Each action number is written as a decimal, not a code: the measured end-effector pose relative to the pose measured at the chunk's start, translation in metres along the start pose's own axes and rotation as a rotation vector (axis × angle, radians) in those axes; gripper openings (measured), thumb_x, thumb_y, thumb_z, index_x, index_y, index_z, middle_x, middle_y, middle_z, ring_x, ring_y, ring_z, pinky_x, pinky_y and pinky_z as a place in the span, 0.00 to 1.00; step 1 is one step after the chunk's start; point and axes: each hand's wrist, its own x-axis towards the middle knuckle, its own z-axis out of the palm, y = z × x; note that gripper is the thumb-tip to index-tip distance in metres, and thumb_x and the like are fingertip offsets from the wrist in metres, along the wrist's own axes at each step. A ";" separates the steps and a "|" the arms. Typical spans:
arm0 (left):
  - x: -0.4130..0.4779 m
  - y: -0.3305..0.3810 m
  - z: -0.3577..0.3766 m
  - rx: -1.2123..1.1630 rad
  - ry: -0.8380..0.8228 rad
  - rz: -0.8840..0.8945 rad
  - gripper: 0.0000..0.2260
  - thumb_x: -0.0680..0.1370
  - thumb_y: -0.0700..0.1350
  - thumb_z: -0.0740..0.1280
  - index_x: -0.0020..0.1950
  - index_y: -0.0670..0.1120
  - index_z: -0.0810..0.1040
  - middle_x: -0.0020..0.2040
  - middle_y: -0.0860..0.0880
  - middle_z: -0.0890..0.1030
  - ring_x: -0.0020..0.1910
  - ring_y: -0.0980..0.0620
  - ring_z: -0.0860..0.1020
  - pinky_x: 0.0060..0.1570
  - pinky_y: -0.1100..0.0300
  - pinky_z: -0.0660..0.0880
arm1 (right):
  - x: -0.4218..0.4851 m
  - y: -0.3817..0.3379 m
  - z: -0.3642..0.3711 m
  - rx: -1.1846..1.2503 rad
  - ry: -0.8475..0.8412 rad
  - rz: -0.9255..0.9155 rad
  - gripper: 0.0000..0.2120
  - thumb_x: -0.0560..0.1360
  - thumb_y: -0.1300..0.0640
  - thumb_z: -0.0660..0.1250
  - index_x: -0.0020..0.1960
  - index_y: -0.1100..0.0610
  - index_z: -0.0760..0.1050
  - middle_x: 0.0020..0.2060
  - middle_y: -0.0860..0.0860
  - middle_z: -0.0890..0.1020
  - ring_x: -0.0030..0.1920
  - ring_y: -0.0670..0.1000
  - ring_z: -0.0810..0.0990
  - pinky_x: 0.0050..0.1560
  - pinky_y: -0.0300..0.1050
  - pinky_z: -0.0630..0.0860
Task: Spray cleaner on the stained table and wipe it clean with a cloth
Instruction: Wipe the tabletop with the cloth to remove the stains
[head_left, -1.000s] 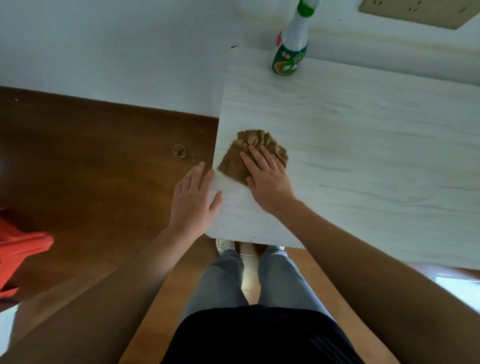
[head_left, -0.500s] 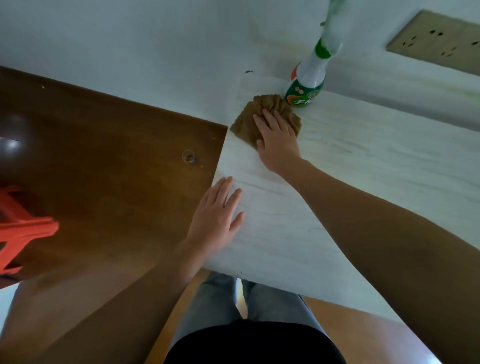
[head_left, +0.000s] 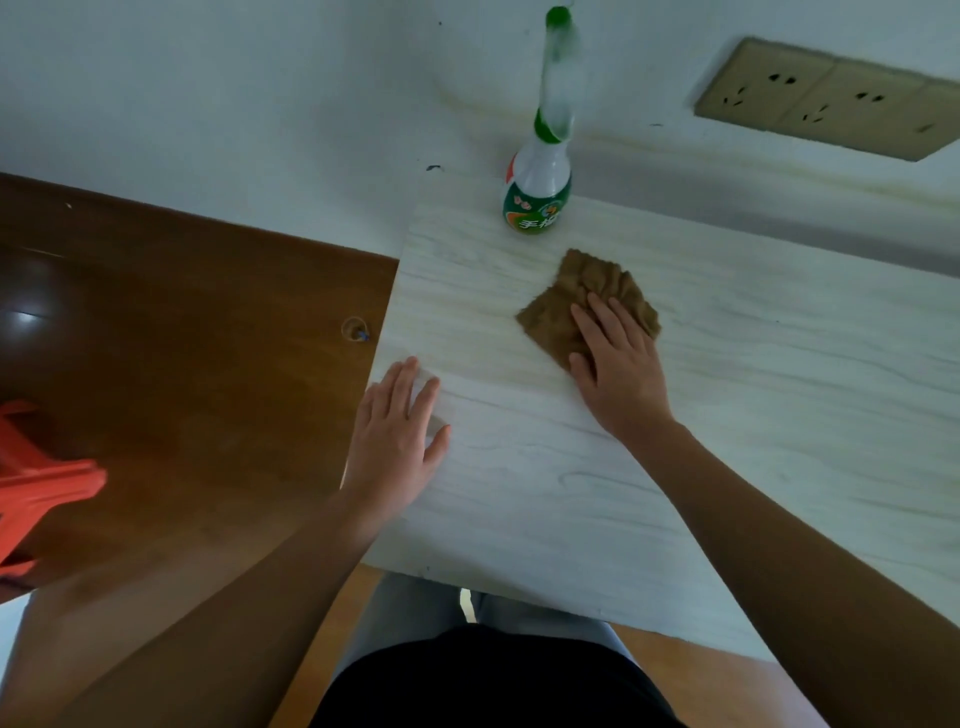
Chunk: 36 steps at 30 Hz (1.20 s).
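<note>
Pale wood-grain desk (head_left: 727, 467) against a white wall, and the right hand (head_left: 621, 364) lies flat on the brown cloth (head_left: 566, 306) toward the desk's far left corner, fingers straight, pressing down with no curled grip. Left hand (head_left: 397, 441) rests flat at the desk's left edge, grip slack, holding nothing. Spray bottle (head_left: 537, 197) stands upright just beyond the cloth, not touching it.

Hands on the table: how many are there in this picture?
2. The left hand lies flat at the table's left edge; the right hand presses flat on the brown cloth near the bottle. None hidden.
</note>
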 end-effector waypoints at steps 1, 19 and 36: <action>0.000 0.001 0.001 0.000 0.003 -0.010 0.26 0.82 0.56 0.62 0.76 0.43 0.70 0.79 0.38 0.65 0.80 0.39 0.63 0.75 0.41 0.66 | -0.005 0.009 -0.003 0.004 0.003 0.043 0.27 0.82 0.48 0.58 0.80 0.50 0.59 0.80 0.50 0.60 0.80 0.53 0.54 0.79 0.53 0.52; 0.218 0.061 -0.065 -0.718 -0.010 -0.338 0.45 0.70 0.60 0.76 0.81 0.50 0.59 0.77 0.50 0.68 0.73 0.48 0.71 0.70 0.46 0.72 | -0.078 0.014 -0.010 0.213 -0.060 0.218 0.31 0.81 0.52 0.59 0.81 0.50 0.54 0.81 0.47 0.51 0.81 0.50 0.46 0.79 0.49 0.45; 0.237 0.092 -0.060 -0.874 0.256 -0.378 0.35 0.66 0.57 0.79 0.70 0.50 0.72 0.58 0.57 0.79 0.57 0.55 0.79 0.59 0.59 0.78 | -0.124 0.026 -0.005 0.281 0.017 0.221 0.26 0.80 0.53 0.63 0.77 0.53 0.64 0.78 0.50 0.63 0.78 0.51 0.58 0.76 0.46 0.54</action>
